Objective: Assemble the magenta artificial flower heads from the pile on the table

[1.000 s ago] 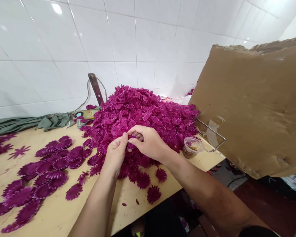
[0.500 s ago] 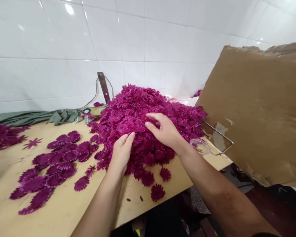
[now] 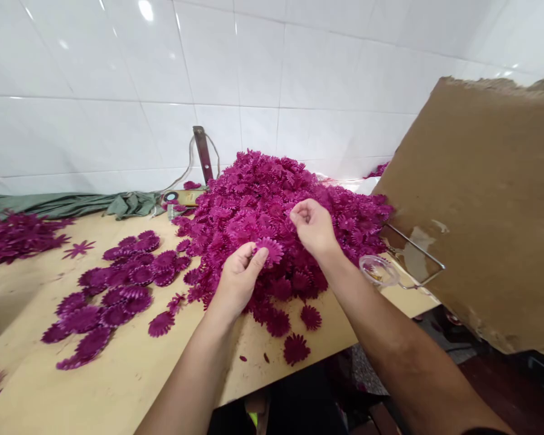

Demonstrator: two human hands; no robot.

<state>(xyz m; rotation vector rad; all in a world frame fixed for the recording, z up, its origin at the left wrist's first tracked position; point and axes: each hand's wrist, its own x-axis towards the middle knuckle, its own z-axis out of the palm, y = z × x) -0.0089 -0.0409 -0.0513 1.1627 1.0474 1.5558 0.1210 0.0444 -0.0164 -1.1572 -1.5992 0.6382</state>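
A large heap of magenta fabric flower pieces [image 3: 254, 199] fills the middle of the table, with both hands at its front. My left hand [image 3: 239, 275] is closed, pinching a magenta flower piece [image 3: 272, 250] between thumb and fingers; its petals fan out past the thumb tip. Just right of it, my right hand [image 3: 316, 229] is above the heap with thumb and fingertips pressed together. Whether anything sits in that pinch is too small to tell. Two loose flower pieces [image 3: 296, 349] lie near the table's front edge.
Stacked flower pieces [image 3: 118, 278] spread over the table [image 3: 131, 374] on the left, beside a pile of longer-petalled ones [image 3: 18, 238]. A cardboard sheet [image 3: 489, 211] leans at right, near a wire frame [image 3: 417, 248] and a clear round dish [image 3: 378, 270]. Green cloth [image 3: 81, 204] lies along the tiled wall.
The flower piece now shows in my left hand's pinch. My right hand's fingers, apart before, have come together. The view has turned slightly left.
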